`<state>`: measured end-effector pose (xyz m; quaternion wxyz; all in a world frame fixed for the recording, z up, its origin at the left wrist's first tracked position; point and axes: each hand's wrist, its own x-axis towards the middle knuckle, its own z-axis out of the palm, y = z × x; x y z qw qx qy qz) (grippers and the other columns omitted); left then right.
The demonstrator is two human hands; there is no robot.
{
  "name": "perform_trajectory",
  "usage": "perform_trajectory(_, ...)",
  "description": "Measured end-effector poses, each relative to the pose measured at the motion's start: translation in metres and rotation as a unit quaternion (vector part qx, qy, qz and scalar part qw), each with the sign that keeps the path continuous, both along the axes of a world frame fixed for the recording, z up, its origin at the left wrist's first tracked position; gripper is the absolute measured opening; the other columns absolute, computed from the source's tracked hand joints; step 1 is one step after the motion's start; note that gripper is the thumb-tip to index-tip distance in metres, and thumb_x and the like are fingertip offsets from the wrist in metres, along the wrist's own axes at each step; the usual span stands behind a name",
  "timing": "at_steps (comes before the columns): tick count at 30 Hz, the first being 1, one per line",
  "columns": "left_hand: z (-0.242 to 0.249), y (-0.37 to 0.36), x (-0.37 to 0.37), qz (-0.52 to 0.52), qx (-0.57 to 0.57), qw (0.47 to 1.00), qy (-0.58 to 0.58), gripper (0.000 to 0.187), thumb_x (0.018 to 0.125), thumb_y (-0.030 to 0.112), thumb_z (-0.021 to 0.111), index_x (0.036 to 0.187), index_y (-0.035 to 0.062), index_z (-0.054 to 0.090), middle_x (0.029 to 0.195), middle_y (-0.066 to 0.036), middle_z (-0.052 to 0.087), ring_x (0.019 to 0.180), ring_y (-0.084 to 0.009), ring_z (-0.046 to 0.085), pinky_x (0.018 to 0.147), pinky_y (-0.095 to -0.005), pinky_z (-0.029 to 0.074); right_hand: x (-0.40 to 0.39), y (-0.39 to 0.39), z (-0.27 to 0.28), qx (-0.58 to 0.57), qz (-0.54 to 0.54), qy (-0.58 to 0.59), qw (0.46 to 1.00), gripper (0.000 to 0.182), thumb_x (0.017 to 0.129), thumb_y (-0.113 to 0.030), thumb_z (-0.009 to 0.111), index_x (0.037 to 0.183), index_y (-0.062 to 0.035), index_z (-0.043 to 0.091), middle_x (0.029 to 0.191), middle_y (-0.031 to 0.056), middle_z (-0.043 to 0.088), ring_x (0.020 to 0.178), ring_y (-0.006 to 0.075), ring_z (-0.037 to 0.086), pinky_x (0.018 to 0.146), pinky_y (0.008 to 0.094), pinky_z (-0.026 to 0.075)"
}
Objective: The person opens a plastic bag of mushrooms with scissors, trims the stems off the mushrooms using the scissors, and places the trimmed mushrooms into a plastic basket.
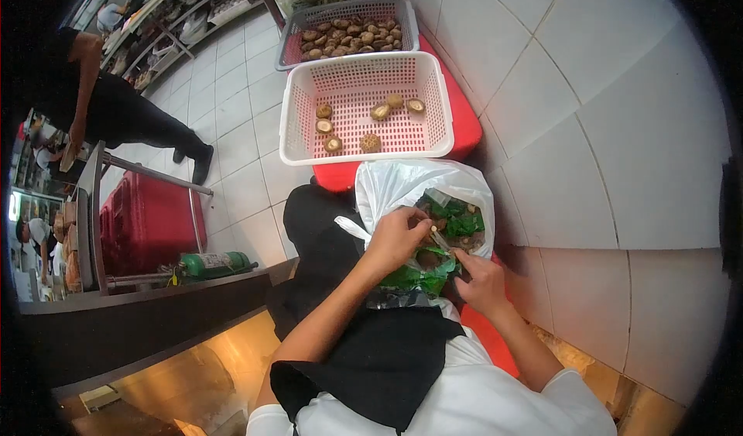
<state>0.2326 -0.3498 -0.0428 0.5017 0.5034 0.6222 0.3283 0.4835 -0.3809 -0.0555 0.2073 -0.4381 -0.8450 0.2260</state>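
Over an opened white plastic bag on my lap, both my hands work close together. The bag holds brown shiitake mushrooms and crumpled green plastic packaging. My left hand reaches in from the left, fingers bent and closed at the tips. From the right comes my right hand, thumb and forefinger pinched near the bag's middle. A thin pale piece shows between the two hands; I cannot tell what it is or which hand grips it.
A white basket with several shiitake mushrooms stands ahead on a red surface. Behind it is a grey basket full of mushrooms. Tiled wall rises at right. At left are a metal cart, a red bin and a person.
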Motion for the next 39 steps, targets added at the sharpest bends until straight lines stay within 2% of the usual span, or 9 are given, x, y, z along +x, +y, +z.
perform_trajectory(8,0.010,0.003,-0.008,-0.043,-0.049,0.998,-0.023,0.033,0.102,0.022,0.068,0.114,-0.0087,0.073,0.093,-0.014,0.076,0.073,-0.0173,0.071,0.067,-0.0338,0.058,0.004,0.013,0.011,0.006,0.042,-0.051,0.998,0.061,0.073,-0.012,0.079,0.133,-0.0062,0.065,0.089,0.0142,0.071,0.082,0.0335,0.071,0.072,0.0450,0.056)
perform_trajectory(14,0.005,0.000,-0.007,-0.025,-0.050,0.996,-0.068,0.034,0.104,0.023,0.066,0.117,-0.0082,0.072,0.093,-0.013,0.075,0.073,-0.0165,0.070,0.067,-0.0333,0.058,0.007,0.013,-0.003,-0.014,0.049,0.032,0.998,0.056,0.079,-0.007,0.078,0.133,-0.0035,0.065,0.091,0.0167,0.074,0.081,0.0321,0.073,0.072,0.0440,0.057)
perform_trajectory(17,0.012,-0.001,-0.006,-0.002,-0.041,0.998,-0.042,0.033,0.105,0.022,0.064,0.118,-0.0073,0.072,0.096,-0.013,0.075,0.076,-0.0163,0.070,0.067,-0.0320,0.058,0.012,0.001,-0.040,-0.092,0.016,0.191,0.977,0.048,0.088,-0.010,0.079,0.134,-0.0031,0.066,0.084,0.0112,0.074,0.070,0.0204,0.071,0.063,0.0376,0.056)
perform_trajectory(20,0.005,-0.002,-0.006,0.025,-0.047,0.997,-0.055,0.032,0.105,0.021,0.063,0.119,-0.0063,0.072,0.100,-0.013,0.075,0.079,-0.0157,0.070,0.067,-0.0313,0.059,0.005,-0.007,-0.016,-0.473,-0.168,0.303,0.810,0.041,0.096,-0.015,0.077,0.134,-0.0030,0.067,0.076,0.0034,0.069,0.062,0.0096,0.064,0.054,0.0290,0.051)
perform_trajectory(27,0.053,-0.015,-0.024,-0.062,0.037,0.996,-0.048,0.032,0.105,0.020,0.063,0.123,-0.0047,0.071,0.105,-0.013,0.076,0.083,-0.0136,0.069,0.073,-0.0295,0.058,0.012,0.006,-0.025,-0.495,-0.162,0.311,0.795,0.038,0.099,-0.021,0.075,0.133,-0.0043,0.067,0.070,-0.0010,0.063,0.055,0.0068,0.058,0.048,0.0241,0.044)
perform_trajectory(30,0.062,0.001,-0.049,0.031,0.028,0.996,-0.077,0.037,0.104,0.020,0.067,0.132,-0.0039,0.067,0.108,-0.015,0.075,0.085,-0.0127,0.069,0.077,-0.0288,0.057,0.011,0.009,-0.019,-0.502,-0.163,0.293,0.797,0.040,0.098,-0.021,0.076,0.134,-0.0054,0.067,0.071,-0.0007,0.063,0.054,0.0066,0.056,0.049,0.0237,0.044)
perform_trajectory(33,0.086,0.019,-0.058,0.203,0.161,0.964,0.065,0.054,0.100,0.021,0.074,0.145,-0.0021,0.055,0.106,-0.009,0.077,0.084,-0.0132,0.069,0.077,-0.0283,0.055,0.007,0.009,-0.026,-0.505,-0.151,0.278,0.803,0.041,0.097,-0.019,0.077,0.135,-0.0051,0.066,0.071,-0.0014,0.063,0.054,0.0064,0.055,0.049,0.0232,0.044)
perform_trajectory(36,0.073,0.016,-0.072,0.211,0.217,0.941,0.149,0.048,0.099,0.021,0.075,0.139,-0.0019,0.062,0.100,-0.008,0.077,0.083,-0.0130,0.069,0.076,-0.0287,0.055,0.005,0.002,-0.034,-0.495,-0.161,0.263,0.812,0.042,0.096,-0.016,0.077,0.134,-0.0037,0.066,0.073,-0.0019,0.063,0.055,0.0056,0.055,0.050,0.0225,0.044)
perform_trajectory(39,0.084,-0.014,-0.070,0.068,0.072,0.993,0.059,0.025,0.099,0.017,0.074,0.113,-0.0029,0.075,0.093,-0.011,0.077,0.081,-0.0137,0.069,0.076,-0.0316,0.056,0.006,-0.003,-0.031,-0.480,-0.161,0.267,0.820,0.042,0.095,-0.013,0.077,0.135,-0.0026,0.066,0.074,-0.0021,0.063,0.057,0.0049,0.055,0.050,0.0222,0.043)
